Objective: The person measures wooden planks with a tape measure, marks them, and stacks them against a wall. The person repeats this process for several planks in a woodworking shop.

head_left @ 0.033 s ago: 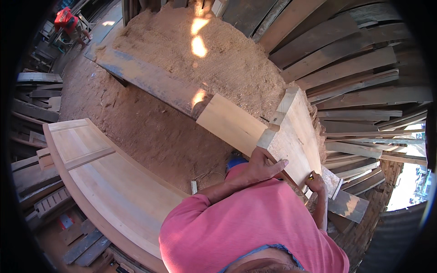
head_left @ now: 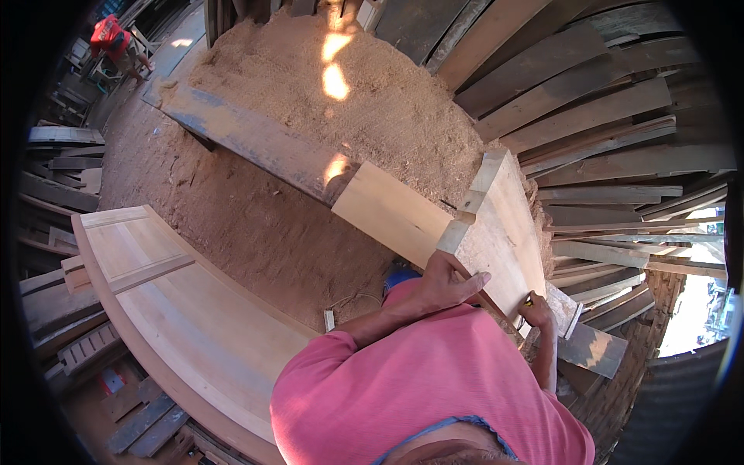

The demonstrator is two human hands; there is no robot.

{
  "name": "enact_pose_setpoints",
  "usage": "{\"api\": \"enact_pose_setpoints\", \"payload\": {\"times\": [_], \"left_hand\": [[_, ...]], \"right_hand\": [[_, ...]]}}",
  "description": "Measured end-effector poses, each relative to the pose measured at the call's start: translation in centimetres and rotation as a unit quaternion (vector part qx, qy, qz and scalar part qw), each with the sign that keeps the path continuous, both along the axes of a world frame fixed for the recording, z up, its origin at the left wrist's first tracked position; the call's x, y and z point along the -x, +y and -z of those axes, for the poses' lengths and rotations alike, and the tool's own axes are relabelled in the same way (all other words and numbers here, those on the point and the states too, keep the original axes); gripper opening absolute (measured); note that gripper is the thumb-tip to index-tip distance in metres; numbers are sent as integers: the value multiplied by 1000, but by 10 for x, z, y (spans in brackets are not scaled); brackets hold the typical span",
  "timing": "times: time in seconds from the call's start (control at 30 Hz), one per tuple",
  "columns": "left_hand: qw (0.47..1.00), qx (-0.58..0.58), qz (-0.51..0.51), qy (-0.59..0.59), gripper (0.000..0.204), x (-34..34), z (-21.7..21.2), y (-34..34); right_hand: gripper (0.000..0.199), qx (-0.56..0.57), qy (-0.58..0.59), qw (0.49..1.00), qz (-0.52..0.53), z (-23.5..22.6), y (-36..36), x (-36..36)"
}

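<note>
A pale, thick wooden board point(head_left: 504, 240) with a notched far end lies in front of me, beside my body. My left hand point(head_left: 453, 285) is closed on its near left edge, thumb along the edge and fingers partly hidden. On the board's right part rests my right hand point(head_left: 536, 311), with bent fingers pinching a small yellow and dark stick that looks like a pencil point(head_left: 530, 301). Its tip is close to the wood, but contact is too small to make out. A flat light plank point(head_left: 391, 213) extends from the board toward the left.
A long, dusty bench point(head_left: 256, 143) runs to the far left over sawdust point(head_left: 387, 101). Left of me lies a large panelled door point(head_left: 209, 302). Stacked planks point(head_left: 597, 116) line the right side. A person in red point(head_left: 112, 39) is at the far left.
</note>
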State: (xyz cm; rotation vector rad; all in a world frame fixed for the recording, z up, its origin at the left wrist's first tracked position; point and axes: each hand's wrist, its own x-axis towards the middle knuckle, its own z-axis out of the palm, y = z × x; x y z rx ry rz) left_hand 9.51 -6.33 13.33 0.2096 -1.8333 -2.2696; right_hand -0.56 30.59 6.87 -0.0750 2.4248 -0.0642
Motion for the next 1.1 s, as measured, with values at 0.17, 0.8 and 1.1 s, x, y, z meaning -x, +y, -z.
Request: {"api": "enact_pose_setpoints", "payload": {"times": [0.17,0.8,1.1], "left_hand": [[997,-60,19,53,27,15,-1,0],[995,-70,29,57,18,26,-20,-11],[958,-227,-82,-155,50,29,67,-39]], "right_hand": [[86,8,-27,999,32,-5,0,6],[66,-3,19,1000,-12,-3,-5,8],[62,51,3,999,4,31,-27,8]]}}
